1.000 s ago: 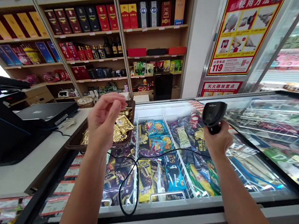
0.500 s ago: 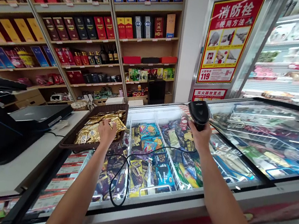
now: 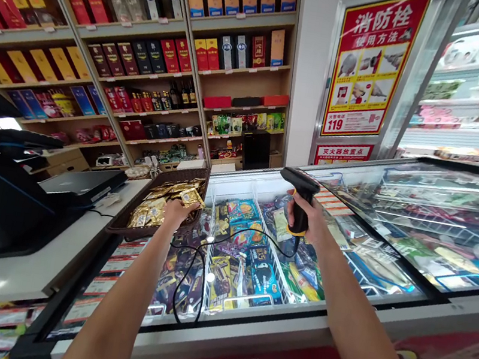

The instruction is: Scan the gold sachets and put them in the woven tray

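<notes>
My right hand [image 3: 306,214] is wrapped round the handle of a black barcode scanner [image 3: 300,183], its head pointing left above the glass-topped freezer. A black cable [image 3: 237,237] runs from the scanner's base in a loop across the freezer top. My left hand [image 3: 175,213] is at the right side of a brown woven basket [image 3: 119,221], its fingers closed on a gold foil packet [image 3: 191,197]. More gold packets [image 3: 150,211] lie piled in the basket; my fingertips are partly hidden among them.
The freezer [image 3: 287,308] holds wire baskets of wrapped ice creams. A black checkout machine [image 3: 0,196] stands on the white counter [image 3: 25,270] at left. Shelves of boxed goods [image 3: 150,56] and a red fire-hydrant poster [image 3: 374,61] are behind.
The scanner has turned from facing me to pointing left, and has moved slightly left and down. My left hand has lifted a gold packet a little at the basket's right side.
</notes>
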Available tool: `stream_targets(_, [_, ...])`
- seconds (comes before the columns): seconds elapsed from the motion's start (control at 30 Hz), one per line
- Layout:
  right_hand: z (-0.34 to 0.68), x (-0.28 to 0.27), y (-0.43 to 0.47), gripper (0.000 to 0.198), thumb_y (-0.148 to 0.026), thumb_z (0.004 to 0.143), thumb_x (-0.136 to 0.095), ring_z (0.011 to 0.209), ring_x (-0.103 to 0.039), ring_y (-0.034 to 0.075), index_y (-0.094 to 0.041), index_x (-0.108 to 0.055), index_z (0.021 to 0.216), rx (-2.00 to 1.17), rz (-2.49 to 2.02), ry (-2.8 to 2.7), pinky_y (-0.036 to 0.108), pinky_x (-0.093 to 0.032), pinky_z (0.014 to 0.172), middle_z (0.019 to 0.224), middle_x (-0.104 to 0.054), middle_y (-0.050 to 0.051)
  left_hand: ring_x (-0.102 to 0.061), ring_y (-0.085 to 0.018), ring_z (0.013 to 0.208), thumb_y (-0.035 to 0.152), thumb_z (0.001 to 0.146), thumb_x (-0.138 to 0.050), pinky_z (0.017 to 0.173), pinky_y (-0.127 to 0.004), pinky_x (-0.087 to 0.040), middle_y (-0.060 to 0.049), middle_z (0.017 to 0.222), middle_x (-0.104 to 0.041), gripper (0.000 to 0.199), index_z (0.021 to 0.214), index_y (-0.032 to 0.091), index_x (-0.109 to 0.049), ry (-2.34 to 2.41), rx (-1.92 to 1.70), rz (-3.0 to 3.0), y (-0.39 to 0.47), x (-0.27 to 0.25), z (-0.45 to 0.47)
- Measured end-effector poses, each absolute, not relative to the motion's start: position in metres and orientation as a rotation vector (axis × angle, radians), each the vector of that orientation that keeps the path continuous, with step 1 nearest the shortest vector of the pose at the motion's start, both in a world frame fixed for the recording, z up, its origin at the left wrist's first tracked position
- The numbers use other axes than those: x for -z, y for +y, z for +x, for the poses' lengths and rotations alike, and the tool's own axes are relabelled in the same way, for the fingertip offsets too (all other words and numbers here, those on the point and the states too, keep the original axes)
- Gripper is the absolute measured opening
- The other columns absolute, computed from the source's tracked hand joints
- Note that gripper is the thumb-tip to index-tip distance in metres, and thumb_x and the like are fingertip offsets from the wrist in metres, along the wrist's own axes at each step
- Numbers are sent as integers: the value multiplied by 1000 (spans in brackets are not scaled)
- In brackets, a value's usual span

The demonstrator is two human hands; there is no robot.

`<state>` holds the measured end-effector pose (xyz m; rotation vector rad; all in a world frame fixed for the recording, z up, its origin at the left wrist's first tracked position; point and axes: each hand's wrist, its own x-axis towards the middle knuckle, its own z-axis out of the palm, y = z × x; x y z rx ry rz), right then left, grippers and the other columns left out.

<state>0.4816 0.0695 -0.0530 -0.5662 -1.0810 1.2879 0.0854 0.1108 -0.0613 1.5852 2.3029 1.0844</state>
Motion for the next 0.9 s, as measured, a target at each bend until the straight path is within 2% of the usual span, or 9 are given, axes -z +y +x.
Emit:
stream_targets(0.13, [479,53,65,42,-49,78,-72,40,-49,10,-19,-61,105,-1364,-531,-1111,24,-38,36,61,-60,-3,-61,-24,81,53,68,-72,68,-30,-42,-8,88,-67,48,96,16,-60,2245,-1170,1531,112,66,85])
stream_targets(0.27, [478,52,63,44,-50,74,-75,40,-48,10,-19,-61,102,-1369,-557,-1090,24,-38,36,61,-60,-3,-61,-18,75,42,79,-66,65,-25,-42,-7,90,-68,43,111,15,-56,2124,-1250,1512,112,67,88])
stream_targets(0.63, [471,57,66,47,-53,70,-77,39,-49,10,-19,-63,99,-1416,-599,-1123,24,-37,36,60,-61,-2,-61,-19,65,46,76,-69,62,-28,-43,-2,69,-64,36,95,15,-66,2062,-1286,1439,102,57,100])
stream_targets(0.77, [470,59,68,47,-53,72,-73,40,-49,10,-19,-61,102,-1425,-576,-1079,24,-38,37,63,-62,-2,-63,-21,72,49,76,-67,66,-28,-44,-3,70,-66,37,94,16,-67,2088,-1313,1462,98,51,104])
stream_targets(0.9, [469,62,72,40,-54,74,-62,50,-55,13,-21,-57,98,-1443,-504,-970,25,-43,43,74,-65,0,-64,-26,90,49,76,-68,75,-31,-45,-8,82,-69,39,96,15,-67,2112,-1383,1493,95,46,105])
